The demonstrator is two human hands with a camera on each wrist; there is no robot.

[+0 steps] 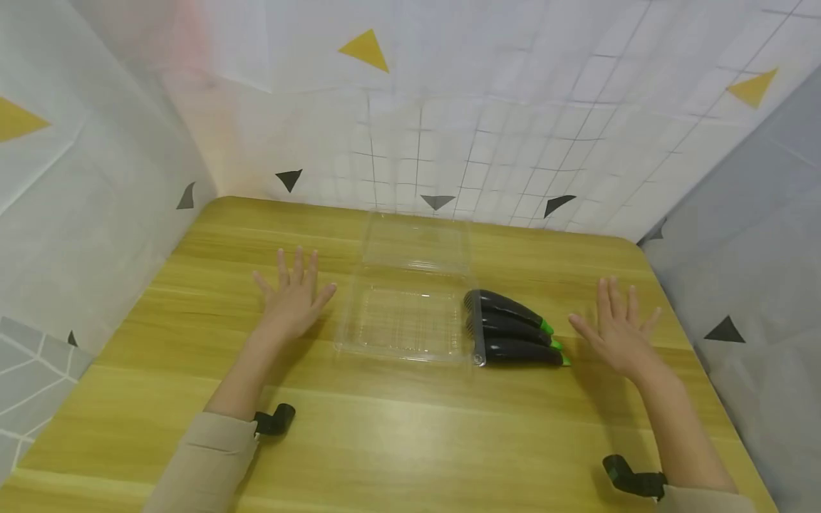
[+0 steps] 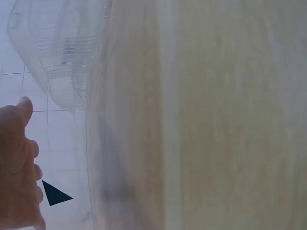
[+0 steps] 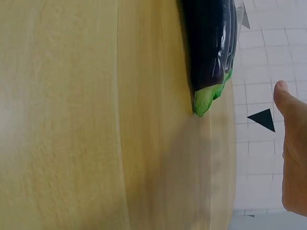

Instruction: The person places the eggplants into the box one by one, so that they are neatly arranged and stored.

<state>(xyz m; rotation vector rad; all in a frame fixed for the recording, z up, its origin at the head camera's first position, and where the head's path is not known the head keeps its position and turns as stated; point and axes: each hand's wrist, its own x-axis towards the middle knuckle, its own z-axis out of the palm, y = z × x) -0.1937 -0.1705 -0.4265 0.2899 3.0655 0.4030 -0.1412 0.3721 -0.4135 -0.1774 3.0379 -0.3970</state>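
Note:
A clear plastic clamshell box (image 1: 400, 354) lies unfolded mid-table, its lid (image 1: 417, 244) laid back towards the wall. Three dark purple eggplants (image 1: 521, 350) lie side by side against the box's right edge, their green stem ends pointing right. Their left ends show through the clear rim. My left hand (image 1: 291, 303) is held out left of the box with its fingers spread, holding nothing. On the other side, my right hand (image 1: 618, 335) is right of the eggplant stems, fingers also spread, with nothing in its grasp. The right wrist view shows the eggplants (image 3: 206, 43) apart from the thumb.
The wood-grain table (image 1: 385, 442) has rounded far corners. A white sheet wall (image 1: 308, 128) with grid lines and triangles rises behind it, and grey-white sheets flank both sides. Dark mounts (image 1: 276, 419) are strapped at both wrists.

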